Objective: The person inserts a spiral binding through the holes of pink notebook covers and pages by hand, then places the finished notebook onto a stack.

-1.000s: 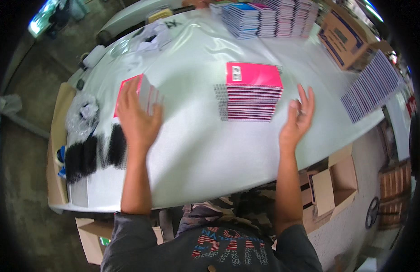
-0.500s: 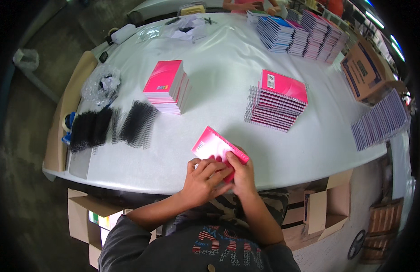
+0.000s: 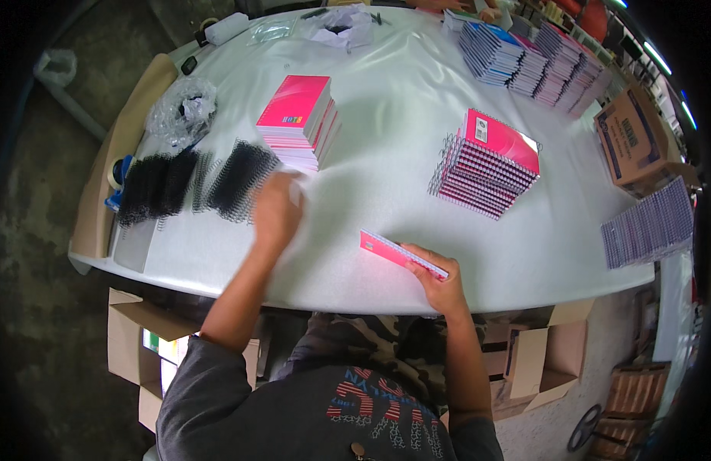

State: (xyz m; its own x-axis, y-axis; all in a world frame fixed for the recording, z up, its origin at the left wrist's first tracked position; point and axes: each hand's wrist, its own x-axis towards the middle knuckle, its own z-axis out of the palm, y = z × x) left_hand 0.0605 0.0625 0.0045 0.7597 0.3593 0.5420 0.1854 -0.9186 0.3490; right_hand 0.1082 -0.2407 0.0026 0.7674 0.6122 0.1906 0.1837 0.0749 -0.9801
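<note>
In my right hand (image 3: pixel 441 286) is a pink-covered notebook block (image 3: pixel 387 250), gripped near its right end and tilted so that a long edge faces up. My left hand (image 3: pixel 278 211) reaches forward over the table beside a bunch of black spiral binding coils (image 3: pixel 236 184); its fingers are smeared by motion. More black coils (image 3: pixel 157 188) lie to the left. Just beyond the left hand stands a stack of pink notebooks (image 3: pixel 298 104) with no coils visible on it. A stack of pink notebooks with spiral coils (image 3: pixel 497 157) stands to the right.
Tall notebook stacks (image 3: pixel 524 61) stand at the far right, near a cardboard box (image 3: pixel 630 138) and a leaning purple notebook stack (image 3: pixel 649 224). Crumpled plastic wrap (image 3: pixel 182 111) and a tape roll (image 3: pixel 117 173) lie left. Open cartons (image 3: pixel 129 353) sit below the table edge. Another person's hand shows far back.
My left hand has let go of the notebook and moved forward and left toward the coils. My right hand has shifted slightly right, turning the notebook more edge-up.
</note>
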